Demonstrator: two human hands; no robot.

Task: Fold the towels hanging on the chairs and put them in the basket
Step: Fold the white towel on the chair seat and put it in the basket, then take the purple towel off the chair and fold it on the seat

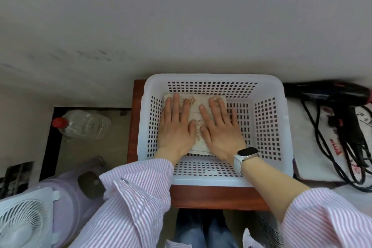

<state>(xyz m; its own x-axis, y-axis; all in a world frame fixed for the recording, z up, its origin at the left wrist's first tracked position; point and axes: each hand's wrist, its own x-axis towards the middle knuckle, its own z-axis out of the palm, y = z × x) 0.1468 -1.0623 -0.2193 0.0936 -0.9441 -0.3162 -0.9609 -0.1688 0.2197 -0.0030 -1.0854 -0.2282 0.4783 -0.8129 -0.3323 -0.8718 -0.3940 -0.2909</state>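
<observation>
A white perforated plastic basket stands on a reddish-brown wooden surface against the wall. Inside it, on the left part of the floor, lies a folded beige towel. My left hand and my right hand both press flat on top of the towel, fingers straight and spread, side by side. A white smartwatch sits on my right wrist. No chair or hanging towel is in view.
A black hair dryer with tangled black cords lies on white cloth to the right of the basket. A clear plastic bottle with a red cap lies on the floor at left. A white fan stands at the lower left.
</observation>
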